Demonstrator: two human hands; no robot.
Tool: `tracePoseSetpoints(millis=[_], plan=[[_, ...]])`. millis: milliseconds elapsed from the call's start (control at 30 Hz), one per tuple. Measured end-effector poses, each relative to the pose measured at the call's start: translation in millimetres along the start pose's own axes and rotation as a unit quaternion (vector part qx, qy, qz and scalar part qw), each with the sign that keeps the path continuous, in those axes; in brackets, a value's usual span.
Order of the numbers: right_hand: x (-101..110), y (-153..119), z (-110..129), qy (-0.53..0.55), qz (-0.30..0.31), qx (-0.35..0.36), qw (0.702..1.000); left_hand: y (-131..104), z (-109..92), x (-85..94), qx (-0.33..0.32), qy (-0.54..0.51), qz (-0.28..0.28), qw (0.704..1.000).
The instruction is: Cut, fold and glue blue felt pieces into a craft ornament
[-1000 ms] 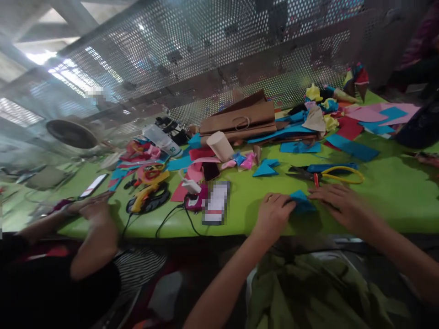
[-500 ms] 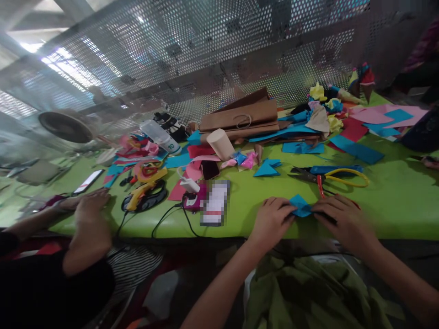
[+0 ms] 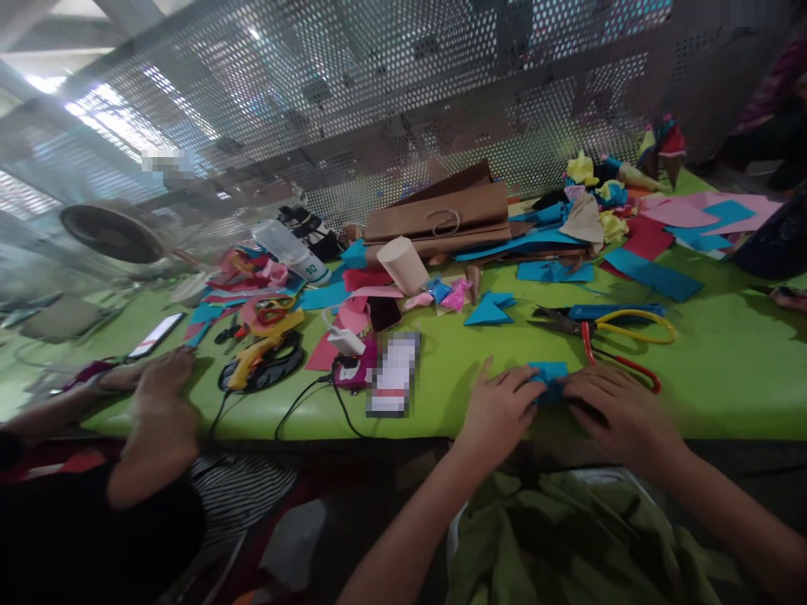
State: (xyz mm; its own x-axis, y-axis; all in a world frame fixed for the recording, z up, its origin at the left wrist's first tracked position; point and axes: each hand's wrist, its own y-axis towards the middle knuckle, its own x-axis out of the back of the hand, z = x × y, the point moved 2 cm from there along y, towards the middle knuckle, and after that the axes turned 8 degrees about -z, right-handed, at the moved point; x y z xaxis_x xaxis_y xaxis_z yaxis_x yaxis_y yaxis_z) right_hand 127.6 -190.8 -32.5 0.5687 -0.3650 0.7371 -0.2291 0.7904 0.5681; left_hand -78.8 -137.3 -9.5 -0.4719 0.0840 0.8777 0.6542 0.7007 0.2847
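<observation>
Between my hands, close to the table's front edge, is a small piece of blue paper. My left hand grips its left side, with the index finger raised off the sheet. On the paper's right side my right hand has its fingers closed at the edge. The fingers cover the paper's lower corners. Just beyond my right hand lie scissors with one yellow and one red handle, blades apart. A folded blue paper piece rests farther back on the left.
A phone and a purple power adapter with cables lie left of my hands. Farther left are a yellow glue gun and a co-worker's arms. Brown paper, a beige cylinder and coloured scraps line the back.
The blue paper has turned from a diamond to a squarer position between my fingers. My left index finger has lifted, and my right hand has shifted slightly left.
</observation>
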Motion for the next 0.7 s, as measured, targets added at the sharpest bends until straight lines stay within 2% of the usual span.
tracePoseSetpoints(millis=[133,267,367,467,567,700], plan=[[0,0,-2,0.021,0.021,-0.013,0.999,-6,3,-2.8,0.022,-0.034,-0.012,0.999],[0,-1,-4,0.038,0.016,-0.010,0.999,-9,2,-2.7,0.035,-0.039,-0.025,0.998],[1,4,-5,0.055,0.018,-0.033,0.998,-8,1,-3.4,0.050,-0.058,-0.057,0.995],[1,12,-4,0.060,0.021,-0.061,0.996,-4,3,-5.9,0.096,-0.074,-0.101,0.987],[1,18,-1,0.052,0.009,-0.087,0.995,1,4,-8.9,0.142,-0.072,-0.126,0.979],[-3,22,1,0.021,-0.012,-0.105,0.994,6,2,-10.5,0.158,-0.026,-0.121,0.980]])
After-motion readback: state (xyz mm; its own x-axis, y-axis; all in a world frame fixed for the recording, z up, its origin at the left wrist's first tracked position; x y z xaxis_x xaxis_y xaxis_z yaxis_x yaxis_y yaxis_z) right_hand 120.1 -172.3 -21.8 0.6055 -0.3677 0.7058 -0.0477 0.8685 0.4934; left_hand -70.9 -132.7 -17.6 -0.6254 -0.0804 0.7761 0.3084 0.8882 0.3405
